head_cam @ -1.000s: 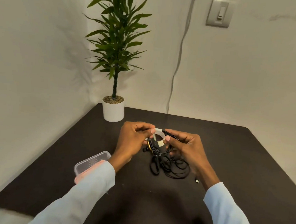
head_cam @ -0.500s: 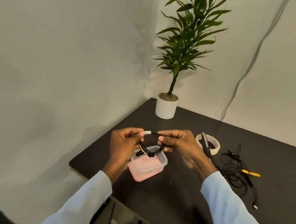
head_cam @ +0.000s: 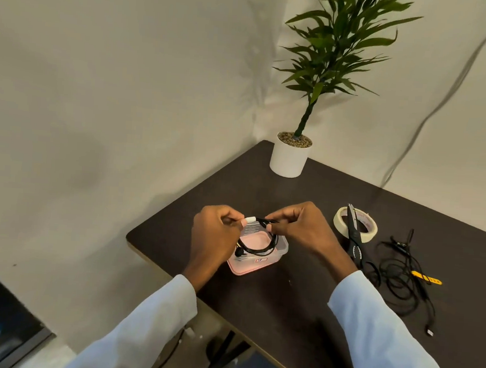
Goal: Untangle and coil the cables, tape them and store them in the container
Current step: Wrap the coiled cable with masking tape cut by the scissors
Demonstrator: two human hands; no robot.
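Observation:
A small coil of black cable (head_cam: 260, 249) with a white tape band at its top hangs just over the open clear container (head_cam: 282, 246) with its pink base, near the table's left corner. My left hand (head_cam: 215, 235) pinches the coil at the taped spot. My right hand (head_cam: 299, 226) pinches the coil's upper right side. The coil's lower loop dips into the container. A loose tangle of black cables (head_cam: 399, 273) with a yellow tag lies on the table to the right.
A roll of masking tape (head_cam: 355, 224) lies right of my hands with black scissors (head_cam: 353, 234) across it. A potted plant (head_cam: 291, 155) stands at the table's far corner. The dark table (head_cam: 285, 301) ends close on the left, with floor below.
The view swung left and down. Both hands carried the taped coil from above the cable tangle over to the container and lowered it partly in.

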